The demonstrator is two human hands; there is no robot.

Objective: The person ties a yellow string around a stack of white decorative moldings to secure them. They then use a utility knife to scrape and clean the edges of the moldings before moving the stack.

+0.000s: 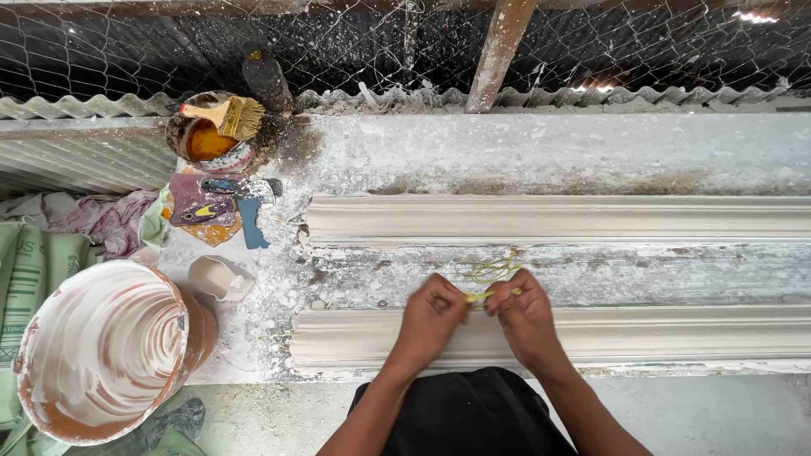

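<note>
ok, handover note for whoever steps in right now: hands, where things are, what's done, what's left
Left hand and right hand: both pinch a small bunch of yellowish fibre strands, held between them above the near moulding strip.
Things: two long white moulding strips lie side by side on the plaster-crusted bench; the far strip is untouched by either hand. Plaster-coated bucket at left, small white cup beside it, brush resting on a tin of orange liquid at the back.
Done: both strips laid out on the bench.
Left: fibres not yet laid on either strip.

Yellow-green fibre strands (490,272), white plaster mouldings (591,333), orange-stained bucket (106,350)
</note>
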